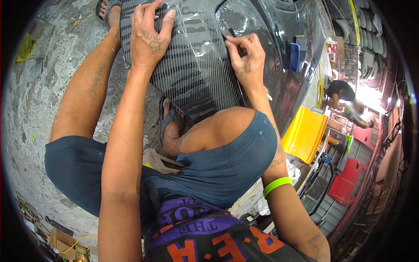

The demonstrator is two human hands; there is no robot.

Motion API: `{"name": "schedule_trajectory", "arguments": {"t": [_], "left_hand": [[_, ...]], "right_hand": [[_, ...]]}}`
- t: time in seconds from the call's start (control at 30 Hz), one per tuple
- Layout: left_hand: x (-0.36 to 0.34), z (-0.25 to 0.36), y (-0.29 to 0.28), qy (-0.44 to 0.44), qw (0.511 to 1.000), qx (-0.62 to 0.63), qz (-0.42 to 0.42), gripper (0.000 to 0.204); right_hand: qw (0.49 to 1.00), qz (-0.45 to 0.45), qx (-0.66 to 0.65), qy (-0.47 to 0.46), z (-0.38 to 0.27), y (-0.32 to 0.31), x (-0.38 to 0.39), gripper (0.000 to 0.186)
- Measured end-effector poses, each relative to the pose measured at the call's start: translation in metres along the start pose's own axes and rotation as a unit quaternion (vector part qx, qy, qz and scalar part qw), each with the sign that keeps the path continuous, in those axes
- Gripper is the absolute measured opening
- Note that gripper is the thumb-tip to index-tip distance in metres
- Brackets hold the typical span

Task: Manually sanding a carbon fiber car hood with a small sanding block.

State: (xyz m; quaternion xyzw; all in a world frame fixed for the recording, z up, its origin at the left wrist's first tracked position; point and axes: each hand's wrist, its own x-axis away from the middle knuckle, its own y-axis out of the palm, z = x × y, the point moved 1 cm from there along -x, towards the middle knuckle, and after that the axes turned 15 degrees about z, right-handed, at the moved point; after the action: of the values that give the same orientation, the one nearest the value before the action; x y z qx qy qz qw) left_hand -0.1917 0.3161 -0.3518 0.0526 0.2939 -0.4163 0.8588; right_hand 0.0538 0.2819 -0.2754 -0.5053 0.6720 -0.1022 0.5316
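A large glossy carbon-fibre panel (196,65) with a dark woven pattern lies before my knees. My left hand (148,37) rests on its left part, fingers spread and thumb apart, with nothing held. Over the panel's middle, beside a curved seam, my right hand (248,52) is closed in a pinch. A thin black strip (228,33) shows at its fingertips; its full length I cannot make out. A blue flat block (294,56) sits on the panel to the right of that hand.
Rough grey concrete floor (35,109) spreads to the left. A yellow panel (305,134) stands at right, with red panels (348,180) farther off. Two people (342,94) are in the background at right. Cardboard (61,242) and a yellow cable lie at lower left.
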Motion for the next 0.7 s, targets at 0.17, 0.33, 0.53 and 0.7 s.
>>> {"name": "schedule_trajectory", "arguments": {"t": [0.17,0.33,0.53,0.7], "left_hand": [[-0.001,-0.002,-0.005,-0.001,1.0,-0.014,-0.002,0.039],[-0.002,-0.001,-0.004,-0.003,1.0,-0.006,-0.001,0.04],[-0.007,0.013,-0.008,-0.034,0.999,-0.001,-0.007,0.039],[-0.007,0.025,-0.011,-0.045,0.998,0.034,-0.004,0.037]], "right_hand": [[1.0,0.025,-0.013,-0.006,0.014,0.013,-0.049,0.014],[0.998,-0.029,0.023,-0.053,0.003,-0.008,-0.016,0.023],[0.995,-0.032,0.04,-0.083,0.008,0.003,-0.012,0.026],[0.997,-0.026,0.021,-0.066,0.002,-0.003,0.006,0.025]]}}
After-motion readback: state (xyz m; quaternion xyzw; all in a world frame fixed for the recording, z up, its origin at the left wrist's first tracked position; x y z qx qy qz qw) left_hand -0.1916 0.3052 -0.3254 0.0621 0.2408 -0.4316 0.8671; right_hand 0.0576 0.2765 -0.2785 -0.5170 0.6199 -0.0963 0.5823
